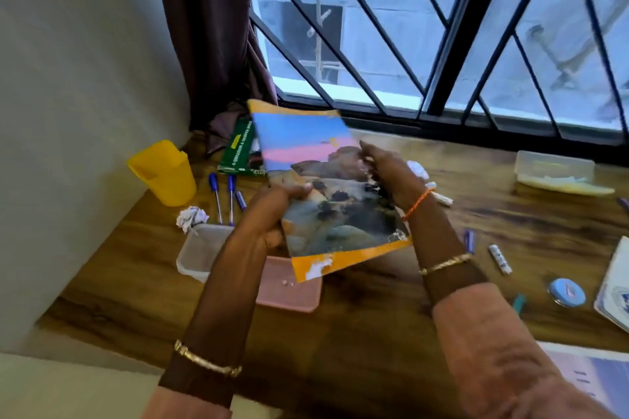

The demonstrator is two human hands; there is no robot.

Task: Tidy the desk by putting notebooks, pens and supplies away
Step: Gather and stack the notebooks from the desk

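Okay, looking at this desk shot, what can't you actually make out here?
All in the head view:
- Pink tray: partly hidden by the notebook that the left hand and right hand hold.
- Green book: title blurred, right side hidden by the notebook.
- White booklet: cut off by the right edge.
- Lidded clear box: contents unreadable.

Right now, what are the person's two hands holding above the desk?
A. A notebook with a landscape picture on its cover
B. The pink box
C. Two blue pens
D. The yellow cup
A: the left hand and the right hand grip the landscape-cover notebook by its opposite edges, while the yellow cup, pink box and blue pens lie on the desk.
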